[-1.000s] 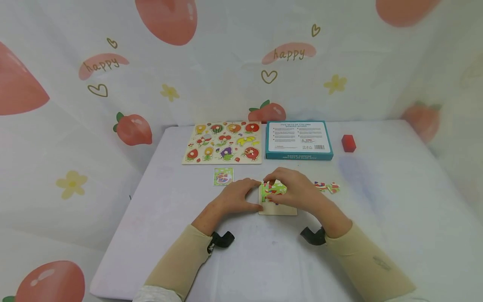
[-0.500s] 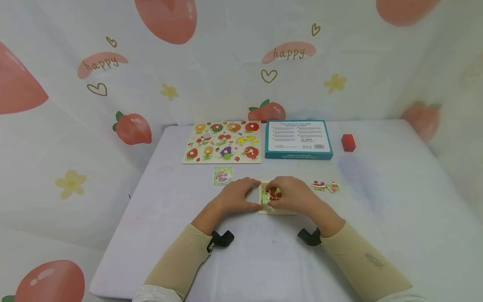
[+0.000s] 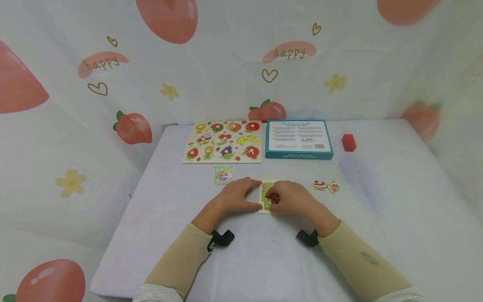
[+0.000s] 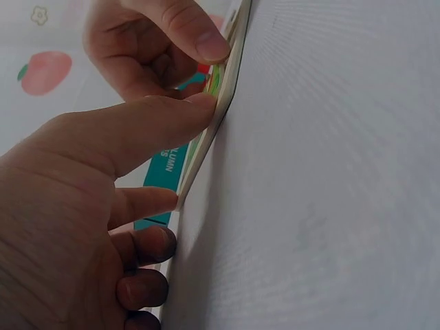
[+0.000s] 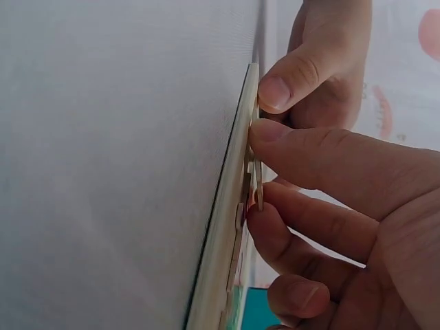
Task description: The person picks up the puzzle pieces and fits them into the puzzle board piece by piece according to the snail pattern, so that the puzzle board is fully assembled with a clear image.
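A small wooden puzzle board [image 3: 263,211] with a green picture lies flat on the table in front of me. My left hand [image 3: 237,196] holds its left edge, thumb [image 4: 196,106] at the near corner and index finger at the far one. Over the board, my right hand [image 3: 297,199] pinches a thin puzzle piece [image 5: 259,184] between thumb and fingers, low against the surface. Red and green show at its fingertips in the head view; the piece's outline is mostly hidden. Two loose puzzle pieces [image 3: 333,187] lie to the right of the right hand.
A square picture card [image 3: 223,175] lies beyond my left hand. Behind stand a fruit peg board [image 3: 222,142] and a teal-and-white box [image 3: 299,139]. A red block [image 3: 349,143] sits right of the box, and a strawberry-print cloth hangs at the back.
My right hand has come down and slightly nearer over the board with the puzzle piece, uncovering the loose pieces at right. My left hand has stayed on the board's left edge.
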The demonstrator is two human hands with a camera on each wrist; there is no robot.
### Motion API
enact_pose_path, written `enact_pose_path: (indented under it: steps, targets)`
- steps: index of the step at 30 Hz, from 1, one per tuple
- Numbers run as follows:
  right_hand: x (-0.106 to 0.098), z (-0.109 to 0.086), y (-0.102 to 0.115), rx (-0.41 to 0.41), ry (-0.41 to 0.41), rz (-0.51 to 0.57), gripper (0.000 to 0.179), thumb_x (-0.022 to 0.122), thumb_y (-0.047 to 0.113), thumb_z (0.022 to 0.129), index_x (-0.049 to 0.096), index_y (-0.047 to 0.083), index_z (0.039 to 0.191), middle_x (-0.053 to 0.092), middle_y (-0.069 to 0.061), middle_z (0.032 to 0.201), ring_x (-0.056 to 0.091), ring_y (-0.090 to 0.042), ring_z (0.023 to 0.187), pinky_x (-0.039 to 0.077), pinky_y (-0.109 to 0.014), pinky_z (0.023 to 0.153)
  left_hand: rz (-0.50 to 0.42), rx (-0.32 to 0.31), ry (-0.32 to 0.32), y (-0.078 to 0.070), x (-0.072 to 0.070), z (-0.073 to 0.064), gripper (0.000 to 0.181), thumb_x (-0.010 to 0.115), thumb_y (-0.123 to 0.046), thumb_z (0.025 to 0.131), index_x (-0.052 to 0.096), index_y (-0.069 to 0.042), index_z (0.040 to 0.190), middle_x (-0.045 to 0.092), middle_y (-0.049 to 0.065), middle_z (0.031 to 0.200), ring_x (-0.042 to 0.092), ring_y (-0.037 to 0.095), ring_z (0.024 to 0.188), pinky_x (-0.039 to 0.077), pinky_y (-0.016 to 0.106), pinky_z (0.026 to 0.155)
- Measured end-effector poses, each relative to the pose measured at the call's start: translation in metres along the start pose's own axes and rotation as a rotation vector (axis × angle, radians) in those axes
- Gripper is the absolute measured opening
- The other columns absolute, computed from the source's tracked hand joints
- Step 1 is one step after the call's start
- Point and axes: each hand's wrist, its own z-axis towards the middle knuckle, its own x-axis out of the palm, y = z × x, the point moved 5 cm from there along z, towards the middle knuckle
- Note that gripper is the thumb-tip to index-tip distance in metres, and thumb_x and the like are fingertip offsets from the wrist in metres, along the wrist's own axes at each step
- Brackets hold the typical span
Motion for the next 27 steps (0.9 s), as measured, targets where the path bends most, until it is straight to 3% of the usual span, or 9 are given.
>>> enact_pose_path:
  steps: [11, 18, 27]
  targets:
    - [0.004, 0.001, 0.006, -0.076, -0.055, -0.031, 0.026, 0.087, 0.023, 0.084, 0.082, 0.012, 0.107, 0.066, 0.006, 0.091, 0.056, -0.012, 0.083, 0.049, -0.030, 0.075, -0.006, -0.012, 0.013, 0.001, -0.001, 0.000, 0.080, 0.076, -0.054, 0.086, 0.050, -0.018, 0.153, 0.058, -0.001, 0.136, 0.053, 0.015, 0.116, 0.044, 0.038, 0.105]
    - [0.008, -0.001, 0.013, -0.038, -0.029, -0.034, 0.025, 0.088, 0.022, 0.082, 0.083, 0.012, 0.104, 0.066, 0.005, 0.091, 0.056, -0.015, 0.086, 0.050, -0.031, 0.079, -0.022, -0.009, 0.006, 0.002, -0.001, -0.001, 0.080, 0.078, -0.053, 0.086, 0.051, -0.017, 0.152, 0.060, -0.003, 0.128, 0.052, 0.014, 0.105, 0.047, 0.035, 0.098]
    - [0.007, -0.001, 0.012, -0.078, -0.055, -0.045, 0.016, 0.085, 0.018, 0.086, 0.084, 0.013, 0.101, 0.069, 0.008, 0.086, 0.057, -0.013, 0.082, 0.051, -0.031, 0.077, -0.028, -0.009, 0.002, 0.002, -0.001, 0.001, 0.082, 0.080, -0.054, 0.084, 0.053, -0.017, 0.151, 0.056, -0.006, 0.107, 0.049, 0.015, 0.094, 0.045, 0.032, 0.083]
